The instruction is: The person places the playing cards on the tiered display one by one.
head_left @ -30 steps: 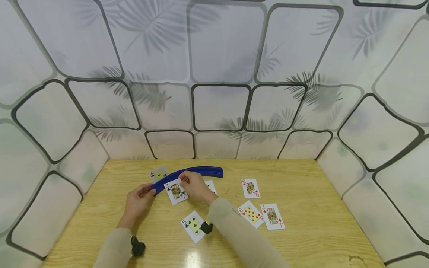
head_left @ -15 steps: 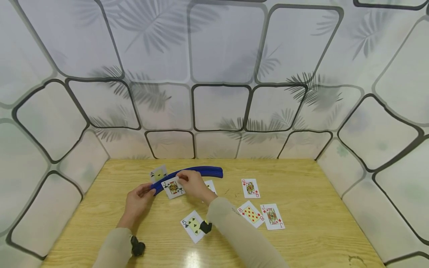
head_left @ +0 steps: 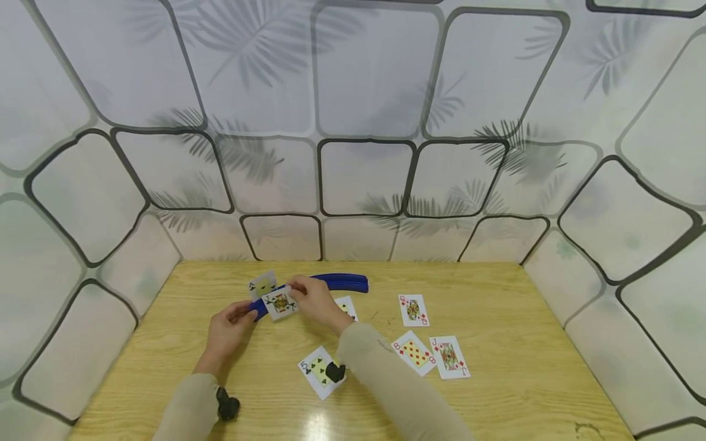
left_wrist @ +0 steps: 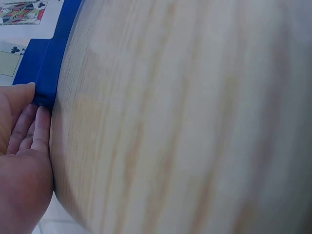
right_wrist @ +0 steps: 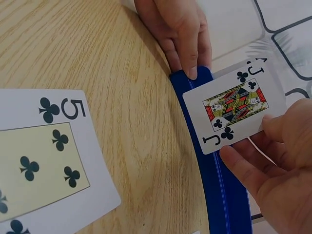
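Observation:
At the left end of a curved blue card holder (head_left: 344,283), my left hand (head_left: 228,324) pinches the rim between thumb and fingers. My right hand (head_left: 318,304) pinches a jack of clubs (right_wrist: 239,106) by its right side. The jack faces me and its lower edge lies over the holder's groove; whether it sits inside cannot be made out. Behind it, another clubs card (head_left: 262,285) stands at the holder's left end, partly covered by the jack. In the left wrist view, the thumb and fingertips of the left hand (left_wrist: 24,156) meet the blue end.
On the wooden table (head_left: 513,306) a five of clubs (head_left: 317,370) lies under the right forearm. A clubs card (head_left: 346,306) is half hidden by the right hand. To the right lie a queen (head_left: 413,310), an eight (head_left: 413,353) and a jack of diamonds (head_left: 449,357). Patterned walls enclose the table.
My right hand has moved the jack of clubs slightly left and up, from in front of the holder to over its groove. My left hand stays on the holder's end.

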Demonstrator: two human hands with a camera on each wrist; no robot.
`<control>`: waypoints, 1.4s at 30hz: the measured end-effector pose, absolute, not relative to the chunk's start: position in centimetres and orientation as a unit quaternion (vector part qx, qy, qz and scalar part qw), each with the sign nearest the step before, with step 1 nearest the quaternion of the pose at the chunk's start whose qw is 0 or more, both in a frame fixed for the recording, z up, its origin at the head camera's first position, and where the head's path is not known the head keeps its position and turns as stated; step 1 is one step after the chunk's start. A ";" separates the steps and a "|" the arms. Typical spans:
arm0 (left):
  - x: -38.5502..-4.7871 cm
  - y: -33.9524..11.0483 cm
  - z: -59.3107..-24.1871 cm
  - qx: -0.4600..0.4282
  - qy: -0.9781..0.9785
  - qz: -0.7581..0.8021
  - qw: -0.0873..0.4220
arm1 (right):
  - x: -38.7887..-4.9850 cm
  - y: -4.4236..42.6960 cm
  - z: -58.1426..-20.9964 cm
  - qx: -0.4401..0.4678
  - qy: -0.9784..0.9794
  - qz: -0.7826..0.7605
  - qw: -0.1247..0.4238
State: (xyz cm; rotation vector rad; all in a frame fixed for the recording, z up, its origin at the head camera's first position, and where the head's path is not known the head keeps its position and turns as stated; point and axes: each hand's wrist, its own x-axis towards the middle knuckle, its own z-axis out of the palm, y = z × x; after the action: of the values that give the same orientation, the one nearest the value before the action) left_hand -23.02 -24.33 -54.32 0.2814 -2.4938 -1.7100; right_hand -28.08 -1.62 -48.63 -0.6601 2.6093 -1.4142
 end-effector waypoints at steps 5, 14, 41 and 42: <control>-23.0 -24.3 -54.3 0.091 -0.821 -0.561 0.056 | -28.3 -1.9 -48.8 -0.219 0.858 -0.464 0.044; -23.2 -24.4 -54.7 0.091 -0.824 -0.555 0.059 | -28.6 -2.2 -48.8 -0.233 0.852 -0.467 0.042; -23.0 -24.4 -54.4 0.090 -0.821 -0.560 0.058 | -29.0 -4.8 -49.0 -0.261 0.864 -0.430 0.009; -23.1 -24.4 -54.4 0.091 -0.822 -0.560 0.057 | -29.0 -4.9 -49.0 -0.262 0.865 -0.428 0.009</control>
State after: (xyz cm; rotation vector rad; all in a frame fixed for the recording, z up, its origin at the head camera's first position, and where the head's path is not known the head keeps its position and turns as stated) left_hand -23.05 -24.41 -54.42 0.2748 -2.4908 -1.6973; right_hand -28.98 -4.87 -48.97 -0.8179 2.7024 -1.3355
